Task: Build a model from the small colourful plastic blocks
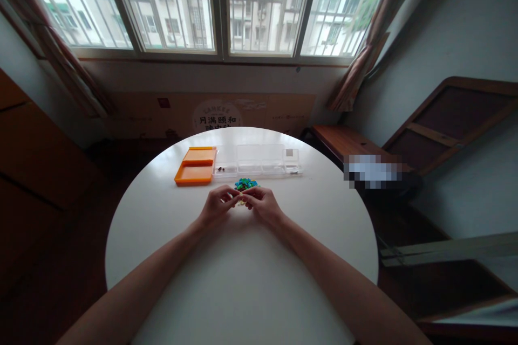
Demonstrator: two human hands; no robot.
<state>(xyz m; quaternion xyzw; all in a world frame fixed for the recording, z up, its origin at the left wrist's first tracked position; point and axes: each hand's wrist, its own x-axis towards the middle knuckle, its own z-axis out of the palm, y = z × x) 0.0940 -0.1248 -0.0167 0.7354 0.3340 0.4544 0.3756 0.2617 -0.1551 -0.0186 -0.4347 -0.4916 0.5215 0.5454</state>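
From the head view we look down on a round white tabletop [243,280] with both forearms stretched out across it toward the far side. Our left hand [217,206] and right hand [263,205] meet near the middle of the tabletop, fingertips drawn together and narrow, pinching a small pale piece [242,198] between them; it is too small for us to tell its shape. Just beyond the fingertips, on the far side, lies a little heap of blue and green pieces [244,184], close to both hands and possibly touching the fingertips. Farther still sits a long clear plastic organizer box [259,161], lying flat and divided into compartments, with a few dark bits in its left compartment. Touching its left end is an orange lid [195,165], also flat on the tabletop. Beyond the tabletop we see a wide barred window [218,5] with curtains at each side, and wooden furniture [445,124] stands at the right against the wall.
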